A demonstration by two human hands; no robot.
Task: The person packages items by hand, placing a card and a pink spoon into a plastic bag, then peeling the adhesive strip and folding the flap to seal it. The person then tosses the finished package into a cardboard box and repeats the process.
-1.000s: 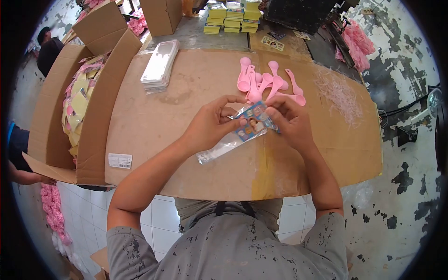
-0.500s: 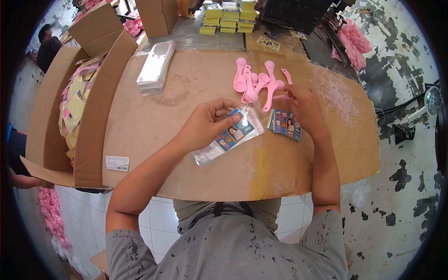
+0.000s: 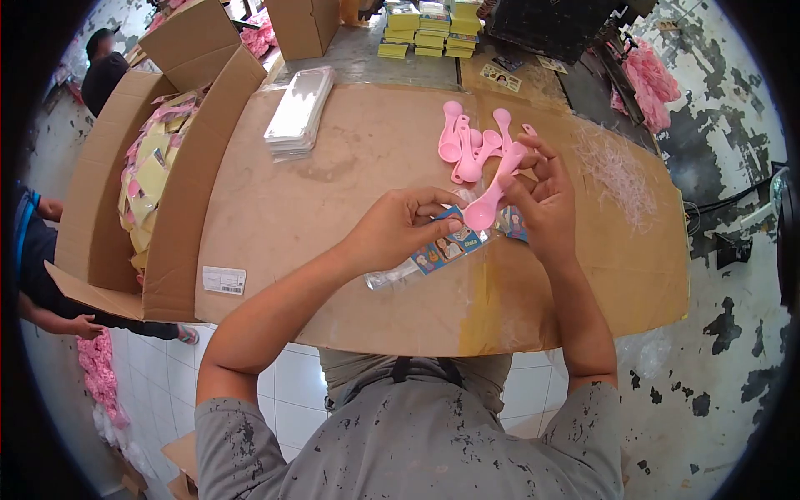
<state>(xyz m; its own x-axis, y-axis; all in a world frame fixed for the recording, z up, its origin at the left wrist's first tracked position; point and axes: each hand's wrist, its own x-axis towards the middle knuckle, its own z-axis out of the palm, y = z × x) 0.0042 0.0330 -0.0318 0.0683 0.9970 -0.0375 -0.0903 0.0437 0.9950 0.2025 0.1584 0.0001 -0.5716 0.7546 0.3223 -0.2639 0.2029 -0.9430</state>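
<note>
Pinching a printed blue card [image 3: 454,251] together with a clear plastic bag [image 3: 390,278], the left hand [image 3: 396,228] sits close to the middle of the cardboard sheet [image 3: 358,317]; its thumb is pressed down on the card. Taking twelve o'clock as the far side of the table, the bag's loose end sticks out toward eight; whether the card is fully inside cannot be told.

The right hand [image 3: 546,198], on the three o'clock side of the left, has its thumb and fingers clamped on a pink double-ended spoon [image 3: 494,194]. The spoon tilts, its lower bowl aimed at seven o'clock, near the card's upper edge; whether they touch is unclear. More printed cards [image 3: 512,221] lie partly hidden behind the right hand.

From the sheet's middle, a pile of pink spoons [image 3: 471,167] lies toward one o'clock, a stack of clear bags [image 3: 300,108] toward ten, and loose pale shreds [image 3: 618,177] between two and three. A white label [image 3: 224,281] lies between eight and nine. An open carton [image 3: 187,204] full of packets [image 3: 150,183] stands at nine, with another person's hand [image 3: 86,326] beyond it. Stacks of cards with yellow edges [image 3: 429,37] stand at twelve.
</note>
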